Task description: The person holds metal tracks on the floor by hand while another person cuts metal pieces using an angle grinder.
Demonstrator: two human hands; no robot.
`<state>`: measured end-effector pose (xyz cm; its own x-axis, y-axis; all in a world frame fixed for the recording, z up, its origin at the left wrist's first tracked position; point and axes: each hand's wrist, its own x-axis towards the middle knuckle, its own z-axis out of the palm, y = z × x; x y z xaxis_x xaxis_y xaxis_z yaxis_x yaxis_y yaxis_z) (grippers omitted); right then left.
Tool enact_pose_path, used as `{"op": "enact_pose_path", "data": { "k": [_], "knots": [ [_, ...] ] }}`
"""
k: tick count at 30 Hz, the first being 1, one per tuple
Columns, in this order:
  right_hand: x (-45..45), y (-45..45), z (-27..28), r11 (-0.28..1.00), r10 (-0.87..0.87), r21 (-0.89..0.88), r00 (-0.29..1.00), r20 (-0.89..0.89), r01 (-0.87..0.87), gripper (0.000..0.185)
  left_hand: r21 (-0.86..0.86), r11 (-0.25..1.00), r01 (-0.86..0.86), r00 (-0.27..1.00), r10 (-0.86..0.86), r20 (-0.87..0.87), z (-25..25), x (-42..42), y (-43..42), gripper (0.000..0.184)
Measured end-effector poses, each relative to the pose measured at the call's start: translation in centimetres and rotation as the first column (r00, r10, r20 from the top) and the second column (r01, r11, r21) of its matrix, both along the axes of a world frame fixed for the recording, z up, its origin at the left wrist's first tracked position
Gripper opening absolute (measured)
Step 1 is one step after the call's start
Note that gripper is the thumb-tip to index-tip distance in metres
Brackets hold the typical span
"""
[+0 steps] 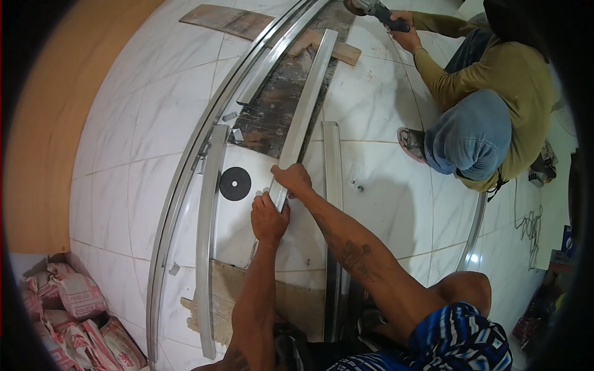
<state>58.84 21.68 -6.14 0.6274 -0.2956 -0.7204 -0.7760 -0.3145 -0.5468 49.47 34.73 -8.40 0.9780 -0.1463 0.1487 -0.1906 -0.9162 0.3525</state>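
Note:
My left hand point(270, 219) is closed around the near end of a long metal profile point(309, 96). Just above it, my right hand point(293, 179) grips the same profile, its thumb lying along the top. From my hands the profile slants up and away over a dark, stained board point(266, 123). A black cutting disc point(235, 183) with a white centre hole lies flat on the floor, left of my hands. Another metal profile point(212, 235) lies left of the disc, and one more point(333, 185) lies to the right of my forearm.
At the upper right a crouching person point(489, 111) holds an angle grinder point(374, 9) in both hands. Long metal rails point(185, 179) run along the left. Small metal offcuts point(237, 135) lie beside them. Red-and-white bags point(80, 297) are piled at lower left. A cable point(529, 229) lies at right.

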Motion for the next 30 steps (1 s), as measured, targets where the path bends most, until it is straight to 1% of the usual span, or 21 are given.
{"op": "enact_pose_path", "data": {
  "k": [2,5,8,11,17,20,26,30],
  "knots": [
    [0.1,0.2,-1.1,0.999,-0.003,-0.046,1.0,0.027,0.005,0.09,0.002,1.0,0.001,1.0,-0.001,0.004,0.0,0.0,0.0,0.061],
    [-0.5,0.7,-0.3,0.985,0.014,-0.17,0.997,0.078,0.0,0.091,-0.039,0.999,0.008,1.0,-0.008,0.009,-0.1,0.0,0.1,0.06],
    [-0.3,0.7,-0.3,0.986,0.019,-0.168,0.997,0.068,-0.008,0.094,-0.048,0.999,0.015,0.999,-0.016,-0.028,0.0,0.1,0.2,0.061],
    [0.1,0.4,-2.0,0.995,0.031,-0.092,0.999,0.043,-0.027,0.094,-0.022,1.0,0.013,1.0,-0.014,-0.007,-0.1,0.1,0.2,0.06],
    [0.0,0.8,-1.0,0.995,-0.033,-0.094,0.998,0.047,0.037,0.093,0.002,1.0,0.015,1.0,-0.015,-0.002,-0.2,0.1,0.2,0.06],
    [-0.1,0.7,0.5,0.998,-0.031,-0.063,0.999,0.008,0.031,0.093,0.012,1.0,0.016,1.0,-0.016,-0.025,0.0,0.1,0.1,0.06],
    [0.1,0.9,-0.9,0.994,-0.026,-0.108,0.999,0.028,0.029,0.092,-0.011,1.0,0.021,0.999,-0.021,-0.028,-0.4,0.2,0.3,0.062],
    [0.0,0.8,-0.6,0.993,-0.015,-0.114,0.999,0.029,0.019,0.092,-0.003,1.0,0.023,0.999,-0.023,-0.032,-0.3,0.1,0.3,0.063]
  ]
}}
